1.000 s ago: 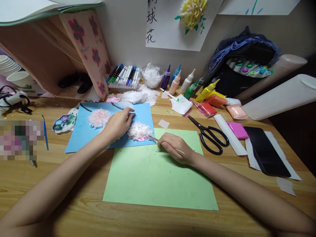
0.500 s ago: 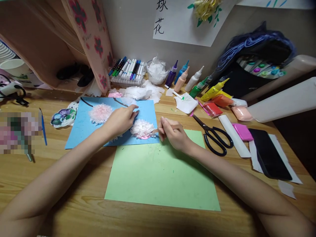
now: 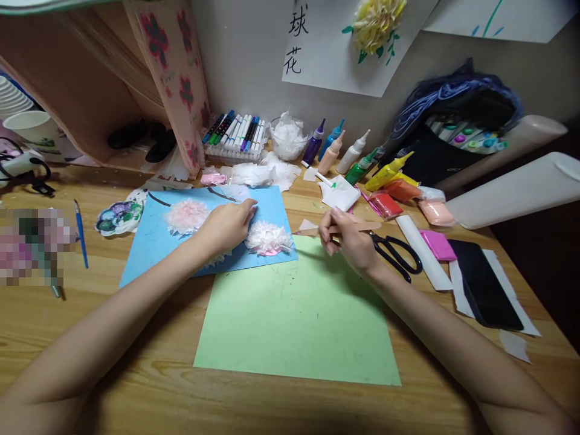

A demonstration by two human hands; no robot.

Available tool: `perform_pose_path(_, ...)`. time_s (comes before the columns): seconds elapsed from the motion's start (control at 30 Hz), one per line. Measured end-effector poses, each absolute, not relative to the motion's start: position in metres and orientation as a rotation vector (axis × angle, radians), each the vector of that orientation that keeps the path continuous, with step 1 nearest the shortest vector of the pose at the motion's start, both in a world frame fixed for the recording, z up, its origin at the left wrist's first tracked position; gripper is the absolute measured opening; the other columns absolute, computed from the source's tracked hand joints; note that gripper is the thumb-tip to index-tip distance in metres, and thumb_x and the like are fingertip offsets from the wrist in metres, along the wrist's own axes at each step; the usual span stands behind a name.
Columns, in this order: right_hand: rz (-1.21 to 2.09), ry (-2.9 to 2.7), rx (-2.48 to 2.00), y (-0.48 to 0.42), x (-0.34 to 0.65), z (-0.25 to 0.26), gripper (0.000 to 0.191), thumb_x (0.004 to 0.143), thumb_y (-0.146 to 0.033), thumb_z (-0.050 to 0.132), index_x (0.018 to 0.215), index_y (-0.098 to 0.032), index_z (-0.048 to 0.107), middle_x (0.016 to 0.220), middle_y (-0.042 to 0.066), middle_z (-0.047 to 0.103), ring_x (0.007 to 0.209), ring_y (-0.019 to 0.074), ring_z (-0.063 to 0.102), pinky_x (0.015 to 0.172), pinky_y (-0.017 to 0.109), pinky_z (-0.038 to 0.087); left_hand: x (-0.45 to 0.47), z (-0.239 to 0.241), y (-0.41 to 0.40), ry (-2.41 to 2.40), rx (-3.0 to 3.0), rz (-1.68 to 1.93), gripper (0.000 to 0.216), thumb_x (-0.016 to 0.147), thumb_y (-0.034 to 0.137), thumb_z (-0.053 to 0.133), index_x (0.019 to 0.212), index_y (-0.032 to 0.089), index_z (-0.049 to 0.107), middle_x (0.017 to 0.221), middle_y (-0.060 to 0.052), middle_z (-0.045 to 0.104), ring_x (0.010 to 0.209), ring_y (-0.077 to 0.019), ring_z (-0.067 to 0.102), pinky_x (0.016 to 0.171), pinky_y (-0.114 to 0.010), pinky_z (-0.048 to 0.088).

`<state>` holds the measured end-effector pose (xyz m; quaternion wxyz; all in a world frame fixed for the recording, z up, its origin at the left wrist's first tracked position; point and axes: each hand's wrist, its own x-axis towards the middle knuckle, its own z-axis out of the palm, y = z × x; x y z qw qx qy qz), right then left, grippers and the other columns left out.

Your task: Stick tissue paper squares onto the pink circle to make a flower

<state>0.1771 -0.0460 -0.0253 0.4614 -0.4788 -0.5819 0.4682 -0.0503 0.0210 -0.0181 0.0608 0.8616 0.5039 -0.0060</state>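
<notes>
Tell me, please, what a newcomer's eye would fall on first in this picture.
Probably the ruffled pale pink flower and white flower on the blue sheet, with the left hand between them. Next might come the right hand, holding a slim brown tool near the far edge of the green sheet. Above, a bright yellow flower stands out on a white sheet on the wall.
</notes>
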Motion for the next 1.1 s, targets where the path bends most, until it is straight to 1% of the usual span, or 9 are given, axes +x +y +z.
perform_pose_path(0.13,1.001,-1.38,-1.205,-0.047,0.195,-0.036,0.044,0.092,-0.052,0.035,0.065,-0.02,0.05,0.051,-0.001,0.054,0.044,0.0114,0.051,0.043,0.024,0.039,-0.052,-0.015,0.023,1.507,2.586,-0.01,0.043,0.094,0.034,0.025,0.126,0.017,0.047,0.095,-0.013,0.069,0.085,-0.025,0.064,0.067,-0.031,0.042)
perform_pose_path(0.2,0.818,-1.478,-1.311,-0.047,0.202,-0.039,0.032,0.09,-0.046,0.044,0.075,-0.02,0.054,0.07,0.003,0.064,0.063,0.0151,0.061,0.056,0.027,0.047,-0.054,-0.014,0.025,1.491,2.574,-0.007,0.043,0.094,0.035,0.025,0.127,0.017,0.047,0.096,-0.013,0.069,0.086,-0.0248,0.064,0.068,-0.031,0.042)
perform_pose_path(0.3,0.563,-1.734,-1.463,-0.047,0.212,-0.041,0.02,0.082,-0.039,0.06,0.087,-0.02,0.057,0.093,0.007,0.069,0.082,0.021,0.066,0.068,0.032,0.05,-0.056,-0.013,0.027,1.467,2.554,0.009,0.043,0.094,0.035,0.028,0.127,0.017,0.048,0.099,-0.012,0.069,0.088,-0.0236,0.064,0.071,-0.03,0.043)
perform_pose_path(0.4,0.474,-1.946,-1.51,-0.048,0.222,-0.045,0.018,0.078,-0.033,0.065,0.086,-0.019,0.056,0.092,0.009,0.07,0.078,0.0227,0.067,0.066,0.033,0.05,-0.057,-0.013,0.028,1.452,2.53,0.023,0.043,0.093,0.035,0.028,0.126,0.017,0.048,0.103,-0.012,0.068,0.09,-0.0234,0.064,0.073,-0.03,0.044)
perform_pose_path(0.57,0.286,-2.024,-1.49,-0.048,0.224,-0.054,0.004,0.08,-0.022,0.057,0.078,-0.019,0.056,0.078,0.006,0.067,0.068,0.0194,0.063,0.062,0.031,0.047,-0.059,-0.013,0.029,1.417,2.472,0.048,0.042,0.093,0.033,0.03,0.126,0.017,0.048,0.112,-0.012,0.065,0.097,-0.024,0.062,0.079,-0.032,0.044)
perform_pose_path(0.63,0.358,-1.937,-1.457,-0.051,0.217,-0.051,0.005,0.079,-0.021,0.058,0.076,-0.019,0.055,0.078,0.005,0.067,0.068,0.0188,0.063,0.064,0.031,0.048,-0.061,-0.01,0.026,1.4,2.441,0.13,0.041,0.093,0.031,0.03,0.126,0.017,0.048,0.115,-0.011,0.064,0.1,-0.0242,0.06,0.081,-0.034,0.044)
perform_pose_path(0.73,0.687,-1.741,-1.347,-0.06,0.198,-0.04,0.012,0.077,-0.024,0.064,0.076,-0.019,0.053,0.082,0.005,0.067,0.074,0.0186,0.065,0.069,0.031,0.05,-0.064,0.0,0.012,1.326,2.435,0.317,0.038,0.092,0.033,0.034,0.121,0.018,0.051,0.111,-0.009,0.064,0.099,-0.0233,0.058,0.083,-0.035,0.043)
perform_pose_path(0.87,1.036,-1.689,-1.229,-0.074,0.168,-0.029,0.013,0.077,-0.026,0.065,0.076,-0.019,0.053,0.079,0.004,0.065,0.073,0.0166,0.063,0.068,0.029,0.05,-0.06,0.009,-0.017,0.944,2.441,0.338,0.032,0.084,0.043,0.051,0.106,0.021,0.06,0.104,-0.006,0.062,0.099,-0.0205,0.056,0.082,-0.03,0.042)
perform_pose_path(1.1,0.996,-1.795,-1.238,-0.079,0.153,-0.037,0.008,0.08,-0.022,0.06,0.08,-0.02,0.053,0.08,0.003,0.063,0.07,0.015,0.06,0.064,0.027,0.047,-0.048,-0.006,-0.034,0.97,2.334,0.292,0.023,0.088,0.035,0.048,0.084,0.019,0.064,0.085,-0.003,0.066,0.077,-0.0152,0.057,0.066,-0.026,0.04)
